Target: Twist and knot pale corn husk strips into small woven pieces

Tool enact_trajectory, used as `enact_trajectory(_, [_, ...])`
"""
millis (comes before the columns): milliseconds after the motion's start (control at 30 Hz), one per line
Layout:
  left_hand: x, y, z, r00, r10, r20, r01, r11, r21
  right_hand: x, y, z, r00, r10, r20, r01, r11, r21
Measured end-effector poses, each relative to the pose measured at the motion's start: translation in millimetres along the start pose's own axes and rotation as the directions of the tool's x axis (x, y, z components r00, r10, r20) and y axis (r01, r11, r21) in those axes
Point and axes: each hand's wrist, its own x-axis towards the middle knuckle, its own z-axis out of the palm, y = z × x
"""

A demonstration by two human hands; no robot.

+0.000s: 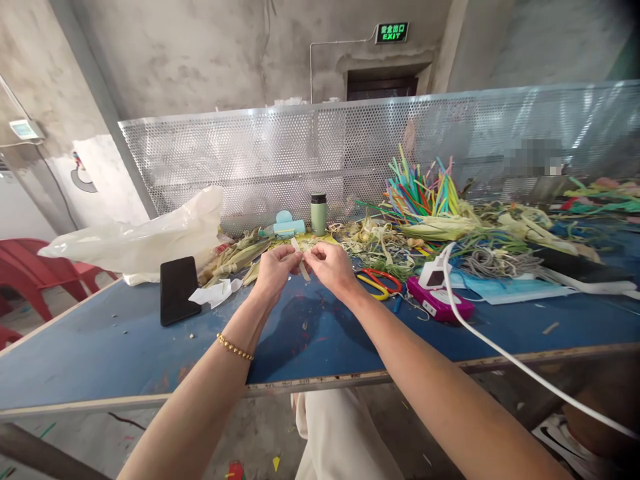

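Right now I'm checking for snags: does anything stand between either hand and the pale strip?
Nothing visible does: the left hand and right hand are both at the pale strip with their fingertips. The red scissors handle lies off to their right.

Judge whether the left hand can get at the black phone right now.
Probably yes: a white scrap between left hand and black phone looks too flimsy to block, though that hand holds a pale strip.

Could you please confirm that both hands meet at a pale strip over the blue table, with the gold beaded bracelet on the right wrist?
Not quite: the gold beaded bracelet is on the left wrist, as the head view shows. The left hand and right hand meet at the pale strip over the blue table.
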Motion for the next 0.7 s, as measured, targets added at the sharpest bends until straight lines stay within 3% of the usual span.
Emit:
enact_trajectory(233, [-0.1, -2.5, -1.8, 0.995, -0.03, 0.093, 0.035, 0.998, -0.054, -0.7, 4.0, 4.3, 1.0, -0.029, -0.005, 0.029, 0.993, 0.115])
enact_trajectory(500, [1.1, -4.2, -3.0, 0.984, -0.066, 0.163, 0.08, 0.993, -0.085, 1.9, 5.7, 3.2, 0.994, -0.001, -0.108, 0.013, 0.994, 0.11])
enact_trajectory(700, [1.6, -1.3, -5.1, 0.975, -0.086, 0.204, 0.102, 0.992, -0.069, 2.2, 5.5, 1.7, 0.997, 0.019, -0.074, -0.015, 0.998, 0.064])
